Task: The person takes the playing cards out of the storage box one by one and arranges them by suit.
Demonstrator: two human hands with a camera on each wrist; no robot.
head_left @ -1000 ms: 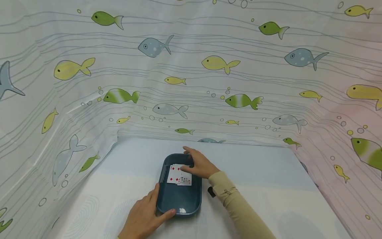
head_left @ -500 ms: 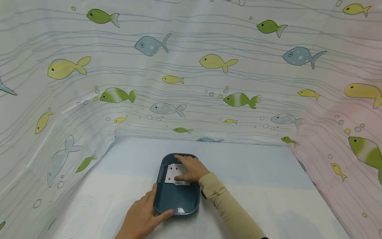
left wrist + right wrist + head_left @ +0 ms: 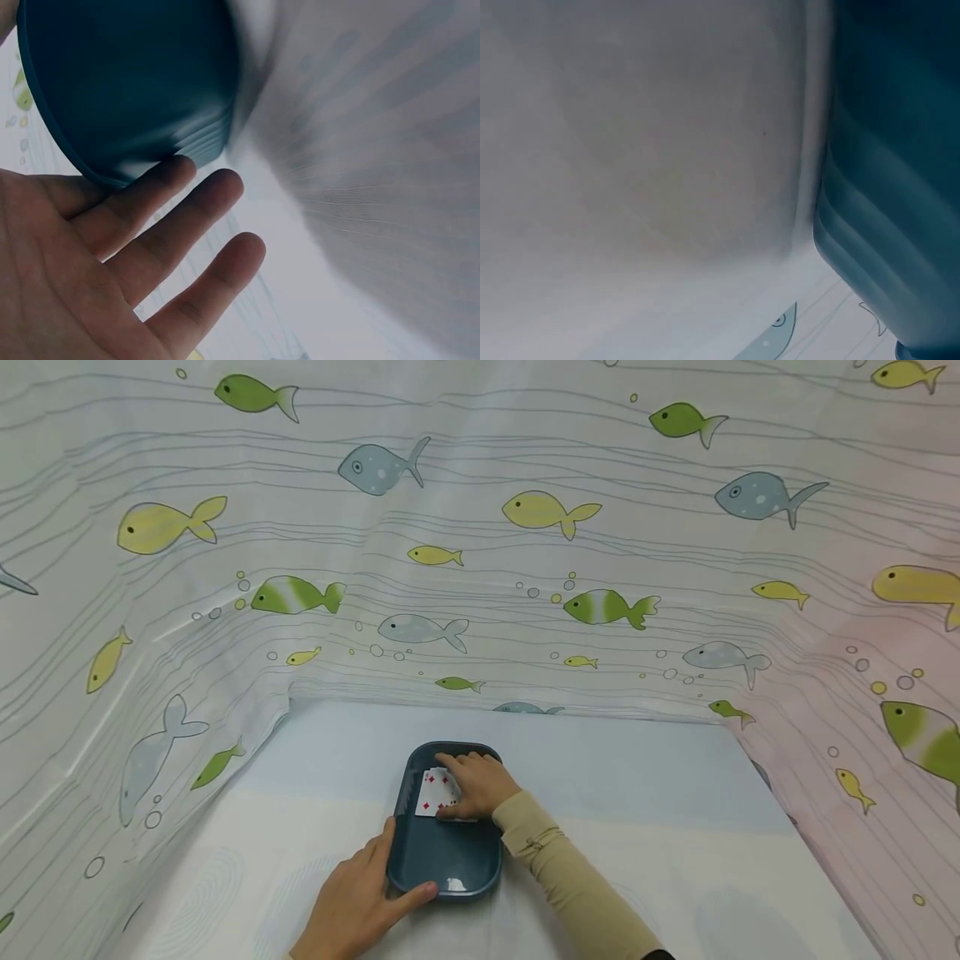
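Head view: cards (image 3: 430, 792) lie in the far half of the tray (image 3: 442, 856), long axes matching, under and left of the right hand (image 3: 482, 785), the nearer one. Thumb and fingers straddle them, can't tell if pinching. More room toward the near rim. Left wrist: left hand (image 3: 75, 277) straight-fingered along the left wall. Right wrist: no hand visible

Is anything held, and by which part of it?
The left hand rests against the tray at its near-left corner, fingers straight, no clear grip. The right hand partly covers the cards; whether it pinches them cannot be told.
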